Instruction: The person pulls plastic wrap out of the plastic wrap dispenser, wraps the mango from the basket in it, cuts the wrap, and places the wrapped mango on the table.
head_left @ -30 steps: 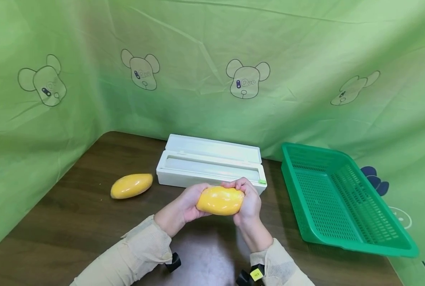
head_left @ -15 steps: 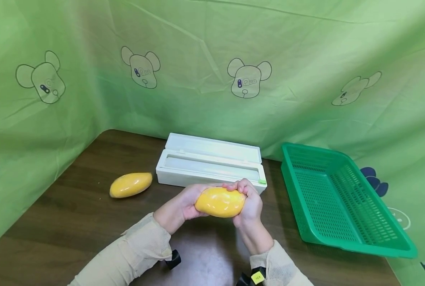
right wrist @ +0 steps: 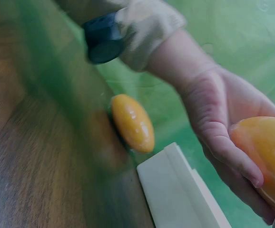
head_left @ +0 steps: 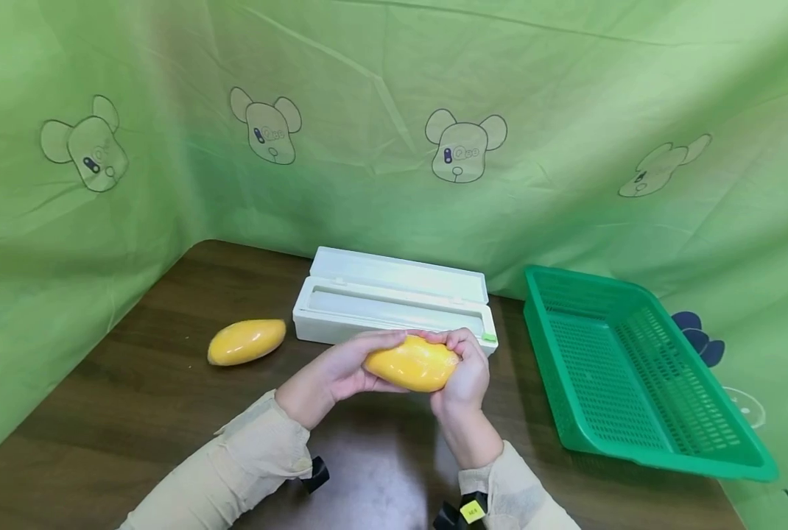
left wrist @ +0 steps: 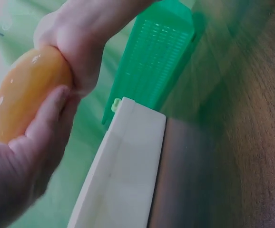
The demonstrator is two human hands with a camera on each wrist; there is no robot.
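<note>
A glossy yellow mango (head_left: 415,364), seemingly covered in clear film, is held above the table between both hands. My left hand (head_left: 344,368) grips its left end; in the right wrist view the left hand's thumb and fingers (right wrist: 235,159) lie around it. Around the opposite end curls my right hand (head_left: 465,375), where the film looks bunched. A second shiny mango (head_left: 247,342) lies on the table at the left. Just behind the hands stands a white cling film box (head_left: 394,302), its lid raised and a pale roll inside.
At the right stands a green perforated plastic basket (head_left: 632,368), with nothing seen in it. The dark wooden table (head_left: 135,412) has a green printed curtain (head_left: 367,147) along its back and sides.
My left hand has shifted its hold, its thumb now higher over the mango's top edge. The mango is tilted slightly, its right end still in my right hand.
</note>
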